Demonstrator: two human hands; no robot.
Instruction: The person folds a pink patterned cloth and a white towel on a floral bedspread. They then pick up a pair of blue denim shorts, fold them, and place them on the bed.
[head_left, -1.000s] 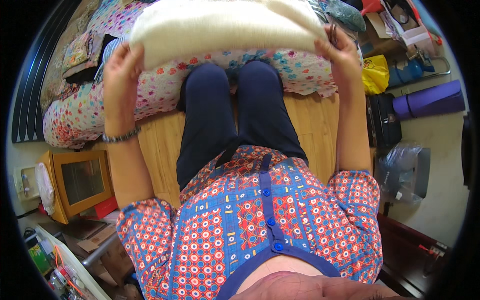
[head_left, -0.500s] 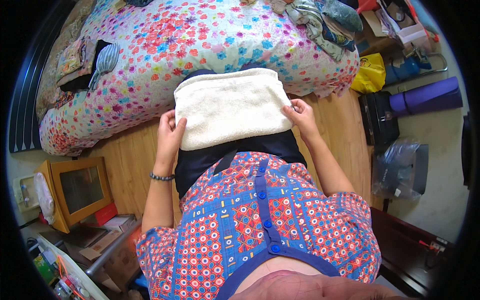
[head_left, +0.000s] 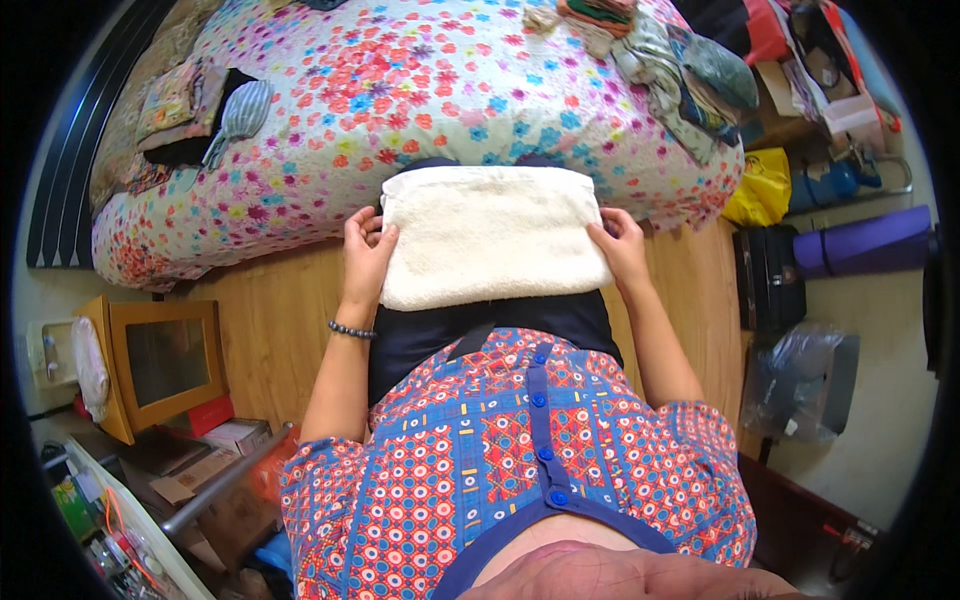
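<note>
A cream, fuzzy towel [head_left: 495, 235], folded into a wide rectangle, is spread across my dark-trousered lap [head_left: 540, 313]. My left hand [head_left: 368, 255] pinches its left edge, thumb on top and fingers behind. At the opposite edge my right hand [head_left: 620, 245] has the same kind of hold. The towel's top edge runs nearly straight, and its underside is hidden. Parts of my fingers are covered by the towel.
In front of me stands a bed with a flowered sheet [head_left: 400, 100]. Folded clothes [head_left: 185, 110] lie at its left, and a clothes pile [head_left: 680, 80] at its right. A wooden cabinet [head_left: 165, 355] is left; a black case [head_left: 770, 275] and purple rolled mat [head_left: 865, 242] are right.
The towel's tilted, bowed top edge has become nearly level. Both hands still grip its sides. The whole view has shifted slightly.
</note>
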